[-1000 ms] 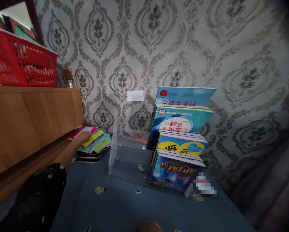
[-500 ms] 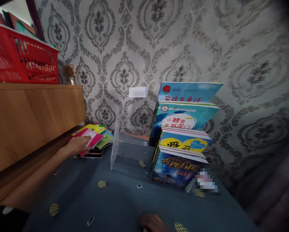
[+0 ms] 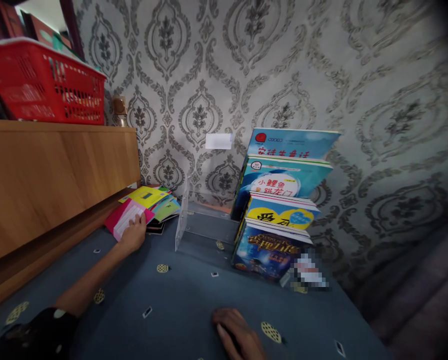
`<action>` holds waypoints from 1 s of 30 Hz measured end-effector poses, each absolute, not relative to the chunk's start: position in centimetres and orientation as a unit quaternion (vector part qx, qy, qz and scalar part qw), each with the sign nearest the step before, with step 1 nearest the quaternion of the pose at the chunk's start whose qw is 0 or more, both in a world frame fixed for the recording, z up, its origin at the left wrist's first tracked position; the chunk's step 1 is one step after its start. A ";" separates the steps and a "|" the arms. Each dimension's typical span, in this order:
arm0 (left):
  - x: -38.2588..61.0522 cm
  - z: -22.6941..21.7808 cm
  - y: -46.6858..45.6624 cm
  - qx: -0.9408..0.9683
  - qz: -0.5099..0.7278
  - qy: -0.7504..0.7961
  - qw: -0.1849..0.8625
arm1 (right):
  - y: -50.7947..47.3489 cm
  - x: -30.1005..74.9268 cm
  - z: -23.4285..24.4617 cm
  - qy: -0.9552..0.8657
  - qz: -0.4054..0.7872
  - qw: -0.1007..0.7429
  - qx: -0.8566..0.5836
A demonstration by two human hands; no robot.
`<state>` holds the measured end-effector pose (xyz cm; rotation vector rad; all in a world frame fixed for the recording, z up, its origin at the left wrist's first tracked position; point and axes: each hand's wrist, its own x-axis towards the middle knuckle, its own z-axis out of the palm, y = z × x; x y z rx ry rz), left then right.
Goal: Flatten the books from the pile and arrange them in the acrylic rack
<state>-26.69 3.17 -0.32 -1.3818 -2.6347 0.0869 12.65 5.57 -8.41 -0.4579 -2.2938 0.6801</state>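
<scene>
My left hand (image 3: pixel 134 234) is closed on the right edge of a pink book (image 3: pixel 113 218), which lies tilted at the near side of a pile of books. Beneath and behind it are a yellow book (image 3: pixel 144 196) and a green book (image 3: pixel 167 209). Low in the middle, my right hand (image 3: pixel 239 334) rests on the dark blue tablecloth (image 3: pixel 186 300), loosely bent with thumb and fingers apart, holding nothing. A clear acrylic rack (image 3: pixel 181 220) stands between the pile and several upright books in stepped rows, with a dark blue book (image 3: pixel 263 252) in front and a teal book (image 3: pixel 295 175) further back.
At left, a wooden cabinet (image 3: pixel 59 170) carries a red basket (image 3: pixel 77 95) and a small brown object (image 3: pixel 119 106). Behind the table rises a patterned wall (image 3: pixel 199 115) with a white label (image 3: pixel 218 141) in front of it. A blurred-out item (image 3: pixel 308 270) sits beside the front book.
My left hand has drawn the pink book toward me, swinging it off the pile's front and uncovering more of the yellow book. More of my right hand shows. The view has shifted slightly.
</scene>
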 end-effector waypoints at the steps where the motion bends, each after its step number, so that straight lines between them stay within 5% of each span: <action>1: -26.4 -0.5 2.3 -0.466 0.031 -0.880 0.082 | 5.6 12.7 -8.6 -0.886 0.261 0.338 -0.178; 16: -16.9 -4.9 -12.9 -0.611 0.117 -0.782 -0.032 | 4.6 12.3 -7.1 -0.886 0.294 0.310 -0.180; 30: -4.7 -4.0 -13.2 -0.728 0.125 -0.657 -0.147 | 4.0 12.1 -5.8 -0.868 0.304 0.321 -0.226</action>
